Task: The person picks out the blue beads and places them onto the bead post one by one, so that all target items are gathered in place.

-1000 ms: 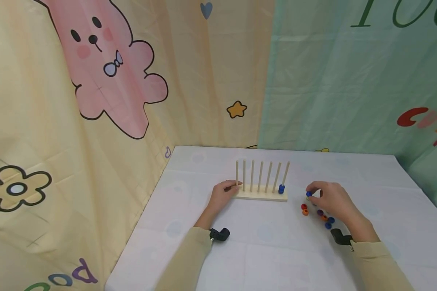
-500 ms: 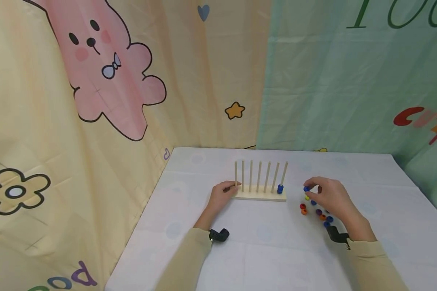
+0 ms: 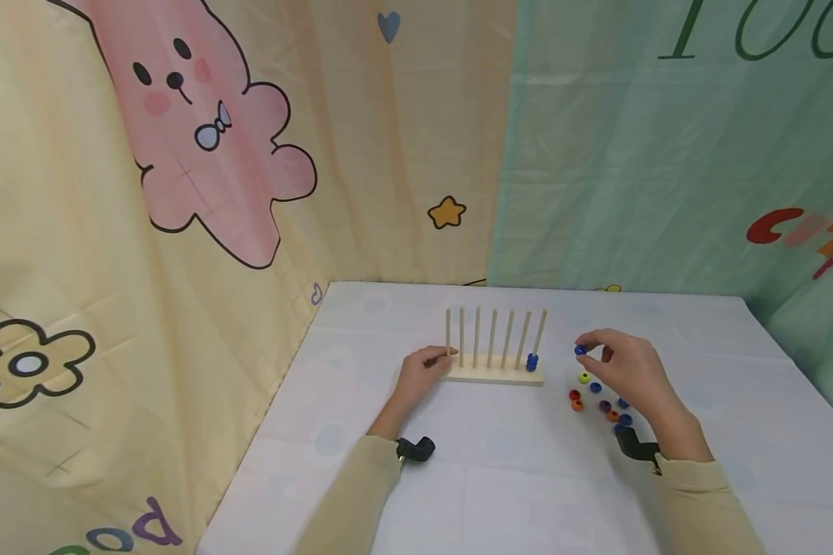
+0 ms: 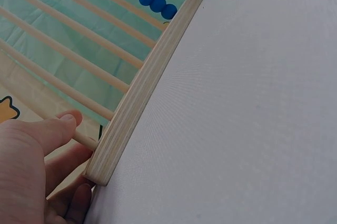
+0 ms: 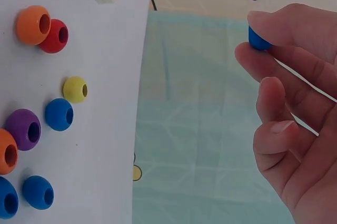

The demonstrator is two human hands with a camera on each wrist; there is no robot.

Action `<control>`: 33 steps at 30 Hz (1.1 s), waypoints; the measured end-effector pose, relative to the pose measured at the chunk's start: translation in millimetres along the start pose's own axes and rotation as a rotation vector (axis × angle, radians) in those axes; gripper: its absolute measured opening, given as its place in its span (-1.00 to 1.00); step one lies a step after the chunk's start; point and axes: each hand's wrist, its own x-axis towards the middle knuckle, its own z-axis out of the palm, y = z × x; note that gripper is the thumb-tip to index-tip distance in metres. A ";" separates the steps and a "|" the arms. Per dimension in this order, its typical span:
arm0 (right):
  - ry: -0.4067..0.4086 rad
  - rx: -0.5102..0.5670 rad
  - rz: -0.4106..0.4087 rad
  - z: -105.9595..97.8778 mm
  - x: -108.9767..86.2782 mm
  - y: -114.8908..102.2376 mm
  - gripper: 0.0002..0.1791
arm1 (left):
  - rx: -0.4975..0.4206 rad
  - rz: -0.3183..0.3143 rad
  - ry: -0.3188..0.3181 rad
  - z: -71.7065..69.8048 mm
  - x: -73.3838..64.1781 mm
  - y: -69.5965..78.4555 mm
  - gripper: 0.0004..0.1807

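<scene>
A wooden peg rack [image 3: 494,371] with a row of upright pegs stands on the table. Its rightmost peg carries three blue beads [image 4: 158,4]. My left hand [image 3: 419,379] grips the rack's left end, with thumb and fingers about the end peg [image 4: 84,139] and the base's corner. Right of the rack and above the table, my right hand [image 3: 628,371] pinches a blue bead [image 5: 258,39] between thumb and index finger. Most of that bead is hidden by the fingertips. Below this hand lie several loose beads, among them a yellow bead [image 5: 76,89] and a purple bead [image 5: 24,129].
A red bead [image 5: 55,37] and an orange bead [image 5: 33,24] lie side by side nearest the rack. More blue and orange beads lie close to the right wrist's black camera [image 3: 635,445]. Printed curtains [image 3: 389,154] hang behind the white-covered table [image 3: 486,478].
My right hand has risen from the loose beads with the pinched blue bead, moving slightly left and away from me. The yellow bead beneath it has come into view. My left hand keeps its place on the rack.
</scene>
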 end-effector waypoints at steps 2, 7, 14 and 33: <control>0.017 0.004 -0.019 -0.6 0.1 -1.3 -0.71 | -0.002 0.002 0.003 0.3 0.0 -0.6 -0.78; 0.054 0.027 -0.052 -2.6 1.1 -5.2 -0.71 | 0.005 0.001 0.007 1.3 0.8 -1.5 -0.79; 0.106 0.051 -0.091 -4.5 5.9 -12.6 -0.71 | 0.013 -0.006 -0.009 1.1 0.3 1.1 -0.78; 0.221 0.118 -0.147 -4.9 24.0 -35.9 -0.71 | 0.012 0.012 -0.002 0.8 -0.1 0.9 -0.78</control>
